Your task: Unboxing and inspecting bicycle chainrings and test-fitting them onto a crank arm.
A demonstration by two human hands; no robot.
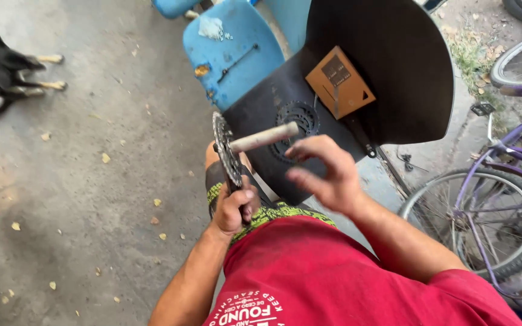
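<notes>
Chainring (225,150) with its crank arm (264,137), held edge-on above the knee.

Seen nearly on edge, the toothed ring stands upright, gripped at its lower rim by the left hand (235,208), whose fingers are curled tight around it. The pale crank arm juts from the ring's middle toward 3 o'clock, its long axis almost level, tip rising slightly. The right hand (327,175) hovers just past that tip, at about 4 o'clock from it, fingers spread and holding nothing, so it is the nearer one to the free end. Behind, at 1 o'clock, a dark metal sheet (388,78) carries a second sprocket (300,118) and a brown card (339,81); a purple bicycle (509,199) stands at 3 o'clock.
</notes>
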